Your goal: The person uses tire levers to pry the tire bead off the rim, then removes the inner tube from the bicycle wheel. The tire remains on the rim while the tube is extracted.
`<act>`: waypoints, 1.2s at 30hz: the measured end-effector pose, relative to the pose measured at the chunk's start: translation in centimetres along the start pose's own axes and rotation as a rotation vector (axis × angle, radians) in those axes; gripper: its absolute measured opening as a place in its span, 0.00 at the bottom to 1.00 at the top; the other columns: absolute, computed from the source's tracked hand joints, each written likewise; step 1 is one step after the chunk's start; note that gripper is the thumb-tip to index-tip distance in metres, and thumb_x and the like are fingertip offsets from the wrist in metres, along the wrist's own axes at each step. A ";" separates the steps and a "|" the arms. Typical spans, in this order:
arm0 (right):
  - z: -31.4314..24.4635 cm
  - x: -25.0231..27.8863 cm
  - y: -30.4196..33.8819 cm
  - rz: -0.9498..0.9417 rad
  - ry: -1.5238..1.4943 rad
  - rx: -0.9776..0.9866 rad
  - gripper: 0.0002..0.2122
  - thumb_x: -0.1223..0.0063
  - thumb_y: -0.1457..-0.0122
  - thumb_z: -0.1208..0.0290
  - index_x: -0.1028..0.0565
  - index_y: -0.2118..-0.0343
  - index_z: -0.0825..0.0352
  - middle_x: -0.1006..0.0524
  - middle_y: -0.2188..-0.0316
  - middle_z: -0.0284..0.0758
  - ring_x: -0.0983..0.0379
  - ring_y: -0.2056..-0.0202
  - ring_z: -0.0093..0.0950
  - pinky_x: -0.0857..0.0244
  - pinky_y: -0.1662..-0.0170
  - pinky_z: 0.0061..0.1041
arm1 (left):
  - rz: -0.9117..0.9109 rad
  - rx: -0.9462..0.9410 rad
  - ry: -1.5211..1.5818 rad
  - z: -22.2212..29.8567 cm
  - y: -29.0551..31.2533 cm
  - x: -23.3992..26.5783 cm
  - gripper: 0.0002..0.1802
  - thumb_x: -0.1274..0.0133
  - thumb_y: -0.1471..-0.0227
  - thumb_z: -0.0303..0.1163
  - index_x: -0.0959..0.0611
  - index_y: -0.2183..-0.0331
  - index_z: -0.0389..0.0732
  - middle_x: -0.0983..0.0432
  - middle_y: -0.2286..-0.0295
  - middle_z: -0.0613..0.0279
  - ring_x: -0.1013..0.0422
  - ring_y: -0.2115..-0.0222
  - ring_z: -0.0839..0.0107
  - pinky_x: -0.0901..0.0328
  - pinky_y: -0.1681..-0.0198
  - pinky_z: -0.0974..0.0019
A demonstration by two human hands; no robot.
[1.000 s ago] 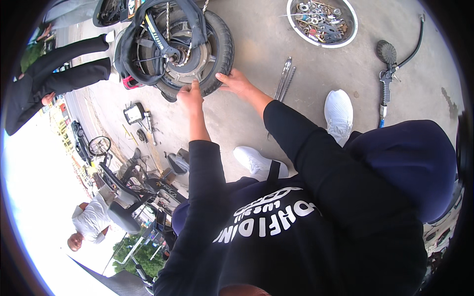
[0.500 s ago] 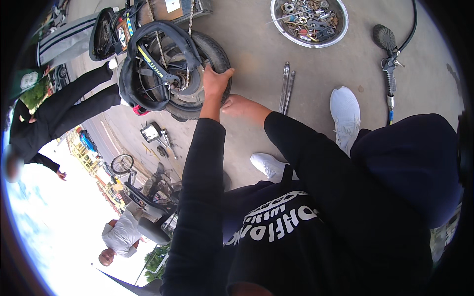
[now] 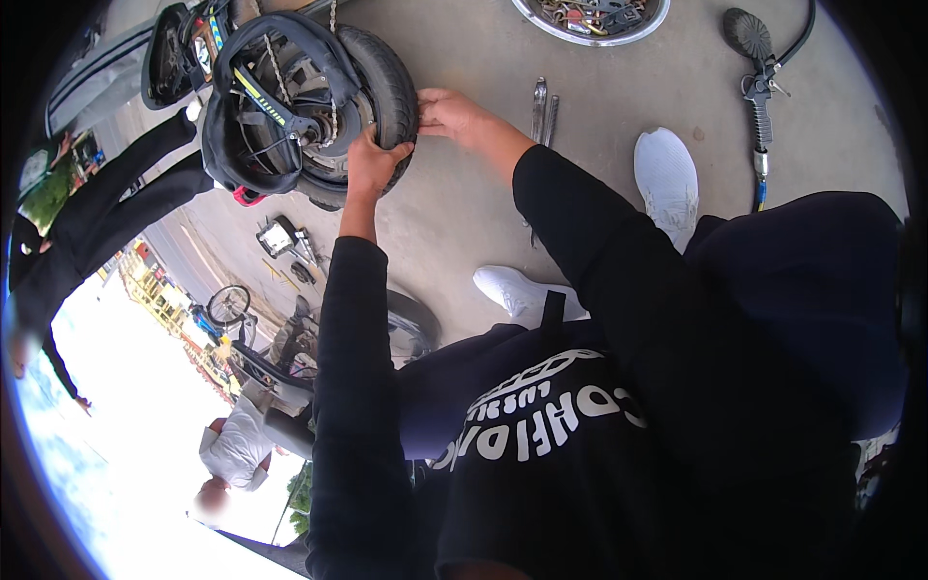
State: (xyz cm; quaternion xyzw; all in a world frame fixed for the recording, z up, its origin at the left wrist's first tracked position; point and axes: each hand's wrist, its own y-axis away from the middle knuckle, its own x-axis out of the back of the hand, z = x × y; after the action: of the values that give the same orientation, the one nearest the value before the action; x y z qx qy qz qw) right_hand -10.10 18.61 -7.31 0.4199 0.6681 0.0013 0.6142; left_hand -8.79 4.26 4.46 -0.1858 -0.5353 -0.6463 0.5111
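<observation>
A small scooter wheel with a black tyre [image 3: 387, 72] lies on the concrete at the upper left, a loose black inner tube [image 3: 253, 70] draped over its hub. My left hand [image 3: 370, 162] grips the tyre's near edge from below. My right hand [image 3: 452, 111] holds the tyre's right side, fingers curled onto the rubber. Both sleeves are black.
Two metal tyre levers [image 3: 543, 104] lie on the ground right of my right hand. A round metal tray of tools [image 3: 592, 19] is at the top. An air hose with a gauge head [image 3: 757, 72] lies at the upper right. Another person's black sleeve [image 3: 116, 203] reaches in from the left.
The wheel has shifted toward the upper middle of the view. Both hands have closed on the tyre's edge, the right hand moving up onto its side.
</observation>
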 end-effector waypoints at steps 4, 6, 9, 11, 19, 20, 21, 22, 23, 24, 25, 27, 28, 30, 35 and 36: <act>-0.6 0.4 0.5 -0.115 -0.064 -0.042 0.26 0.57 0.48 0.83 0.36 0.42 0.69 0.28 0.50 0.39 0.30 0.49 0.33 0.37 0.42 0.35 | -0.118 0.081 0.298 -2.3 -0.8 0.7 0.19 0.34 0.64 0.27 0.19 0.66 0.30 0.20 0.71 0.58 0.26 0.72 0.72 0.32 0.64 0.69; -0.7 0.6 0.5 -0.136 -0.078 -0.058 0.27 0.56 0.49 0.84 0.38 0.41 0.68 0.29 0.48 0.38 0.32 0.47 0.33 0.38 0.42 0.36 | -0.160 0.108 0.385 -2.7 -1.2 0.8 0.18 0.34 0.63 0.25 0.19 0.66 0.30 0.21 0.71 0.62 0.28 0.73 0.76 0.32 0.66 0.72; -1.1 0.7 0.8 -0.160 -0.071 -0.058 0.28 0.55 0.47 0.83 0.41 0.40 0.68 0.31 0.46 0.38 0.33 0.46 0.33 0.40 0.40 0.36 | -0.205 0.105 0.467 -2.7 -1.6 0.8 0.17 0.35 0.63 0.23 0.19 0.66 0.30 0.22 0.71 0.62 0.28 0.73 0.76 0.33 0.67 0.72; -1.2 0.6 1.0 -0.176 -0.038 -0.061 0.29 0.53 0.43 0.80 0.44 0.38 0.67 0.32 0.45 0.39 0.33 0.45 0.31 0.41 0.39 0.34 | -0.214 0.112 0.514 -2.7 -1.4 0.8 0.17 0.36 0.62 0.23 0.20 0.66 0.30 0.22 0.71 0.62 0.28 0.73 0.76 0.33 0.67 0.72; -0.7 1.0 0.6 -0.173 0.001 -0.046 0.30 0.46 0.46 0.78 0.41 0.39 0.68 0.32 0.45 0.39 0.36 0.44 0.34 0.40 0.40 0.37 | -0.232 0.111 0.508 -3.0 -1.4 1.0 0.16 0.36 0.62 0.22 0.20 0.66 0.31 0.22 0.71 0.63 0.28 0.73 0.76 0.33 0.67 0.72; -1.0 0.8 0.8 -0.169 0.027 -0.046 0.30 0.44 0.45 0.76 0.42 0.39 0.68 0.33 0.45 0.39 0.36 0.44 0.35 0.40 0.40 0.37 | -0.228 0.116 0.498 -3.2 -1.4 1.0 0.17 0.35 0.62 0.23 0.20 0.66 0.31 0.22 0.71 0.63 0.28 0.73 0.76 0.33 0.68 0.72; -1.2 0.5 1.0 -0.168 0.042 -0.047 0.32 0.41 0.46 0.73 0.42 0.40 0.69 0.33 0.45 0.39 0.36 0.44 0.34 0.40 0.40 0.37 | -0.224 0.121 0.488 -3.4 -1.4 1.0 0.17 0.35 0.62 0.23 0.20 0.66 0.31 0.22 0.72 0.63 0.29 0.73 0.76 0.33 0.68 0.72; -1.4 0.2 1.3 -0.168 0.057 -0.048 0.33 0.38 0.47 0.70 0.42 0.40 0.70 0.33 0.45 0.39 0.37 0.43 0.34 0.40 0.40 0.37 | -0.223 0.122 0.495 -3.5 -1.3 1.0 0.17 0.35 0.63 0.23 0.20 0.66 0.31 0.22 0.72 0.63 0.29 0.73 0.76 0.33 0.68 0.72; -1.5 0.0 1.4 -0.167 0.071 -0.046 0.35 0.36 0.48 0.67 0.42 0.40 0.71 0.33 0.44 0.40 0.37 0.43 0.34 0.40 0.41 0.37 | -0.223 0.121 0.499 -3.5 -1.2 1.0 0.17 0.35 0.63 0.24 0.20 0.66 0.31 0.22 0.72 0.63 0.29 0.73 0.77 0.33 0.68 0.72; -1.6 -0.3 1.4 -0.155 0.093 -0.034 0.36 0.34 0.50 0.65 0.41 0.41 0.71 0.33 0.45 0.40 0.36 0.44 0.34 0.40 0.41 0.37 | -0.223 0.121 0.504 -3.4 -1.2 1.0 0.17 0.35 0.63 0.24 0.19 0.66 0.32 0.22 0.72 0.63 0.29 0.73 0.77 0.33 0.68 0.72; -1.7 -0.7 1.4 -0.144 0.115 -0.023 0.37 0.33 0.51 0.64 0.40 0.41 0.71 0.32 0.46 0.41 0.36 0.45 0.34 0.40 0.42 0.36 | -0.220 0.113 0.494 -3.3 -1.1 1.1 0.17 0.35 0.63 0.25 0.19 0.67 0.32 0.22 0.72 0.63 0.29 0.73 0.77 0.33 0.68 0.72; -1.6 -1.2 0.5 -0.116 0.137 0.033 0.37 0.31 0.53 0.61 0.38 0.43 0.72 0.30 0.48 0.41 0.34 0.47 0.34 0.39 0.43 0.36 | -0.220 0.092 0.470 -2.9 -1.2 1.2 0.17 0.35 0.63 0.25 0.19 0.67 0.32 0.22 0.73 0.64 0.29 0.74 0.77 0.33 0.68 0.72; -1.4 -1.7 -0.2 -0.102 0.139 0.073 0.36 0.31 0.53 0.61 0.36 0.44 0.72 0.29 0.50 0.41 0.33 0.48 0.34 0.39 0.44 0.35 | -0.213 0.086 0.435 -2.7 -1.3 1.2 0.17 0.34 0.63 0.26 0.19 0.67 0.32 0.22 0.73 0.63 0.29 0.74 0.77 0.33 0.67 0.72; -1.0 -2.1 -0.6 -0.056 0.168 0.112 0.34 0.30 0.54 0.61 0.33 0.47 0.71 0.27 0.52 0.41 0.30 0.50 0.35 0.38 0.47 0.34 | -0.194 0.081 0.369 -2.3 -1.0 1.3 0.17 0.34 0.62 0.28 0.19 0.68 0.32 0.22 0.73 0.63 0.28 0.74 0.75 0.33 0.67 0.71; -0.5 -1.6 -1.7 0.002 0.217 0.139 0.26 0.30 0.55 0.64 0.27 0.53 0.71 0.24 0.57 0.40 0.28 0.54 0.33 0.37 0.50 0.31 | -0.211 0.060 0.067 -0.6 -0.4 1.5 0.26 0.33 0.60 0.35 0.22 0.60 0.30 0.22 0.66 0.57 0.27 0.65 0.68 0.33 0.58 0.66; -0.5 -1.4 -1.6 -0.009 0.219 0.134 0.24 0.31 0.54 0.67 0.26 0.55 0.71 0.23 0.58 0.39 0.28 0.54 0.31 0.37 0.50 0.30 | -0.271 0.092 0.199 -1.2 -0.6 2.0 0.30 0.33 0.59 0.36 0.24 0.56 0.29 0.23 0.63 0.56 0.28 0.62 0.68 0.34 0.56 0.66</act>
State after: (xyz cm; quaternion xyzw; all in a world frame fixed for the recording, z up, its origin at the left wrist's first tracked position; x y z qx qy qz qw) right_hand -11.58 17.03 -6.82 0.4543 0.7318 -0.0004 0.5081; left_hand -9.73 2.24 5.29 -0.0236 -0.5312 -0.6993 0.4777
